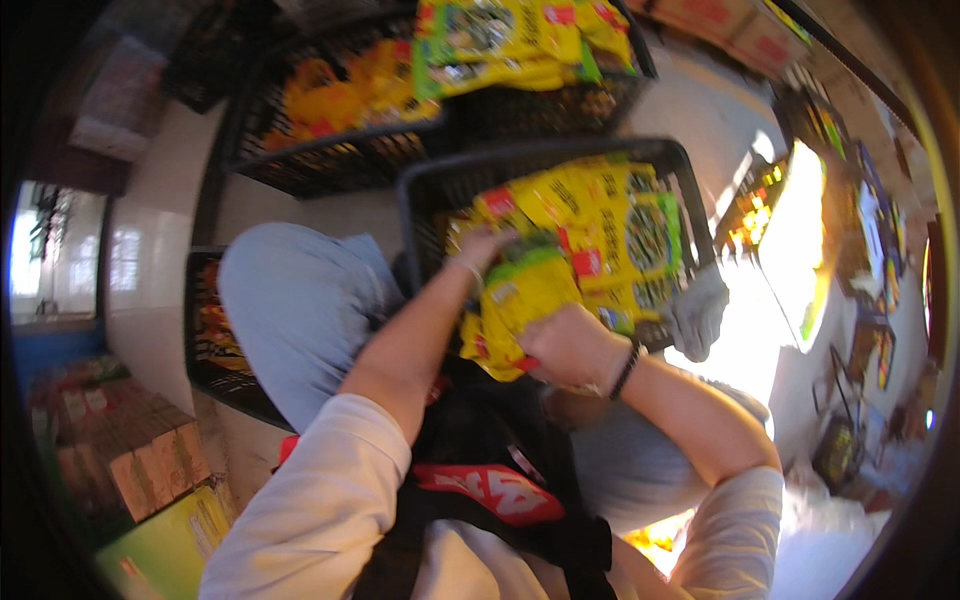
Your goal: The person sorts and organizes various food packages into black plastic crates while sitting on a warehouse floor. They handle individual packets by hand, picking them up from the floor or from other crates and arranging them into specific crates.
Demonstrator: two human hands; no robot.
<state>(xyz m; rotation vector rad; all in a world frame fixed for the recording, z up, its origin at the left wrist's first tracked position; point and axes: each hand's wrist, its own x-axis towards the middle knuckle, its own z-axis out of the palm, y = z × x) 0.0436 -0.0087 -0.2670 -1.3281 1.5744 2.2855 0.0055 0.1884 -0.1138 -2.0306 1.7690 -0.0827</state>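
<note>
A black plastic crate (547,154) stands before me, filled with yellow plastic food packets (607,217) that bear red and green print. My right hand (574,345) grips the lower end of a yellow and green packet (529,289), tilted over the crate's near side. My left hand (484,251) is inside the crate, at the packets beside that packet's upper end; whether it holds one is unclear, as the picture is blurred. A grey glove (697,311) lies over the crate's near right corner.
Behind stand two more black crates, one with orange and yellow packets (322,97), the other heaped with yellow packets (495,37). Another black crate (247,397) is beside my left knee. Cardboard boxes (157,457) are stacked at lower left. Strong sunlight falls on the floor at right.
</note>
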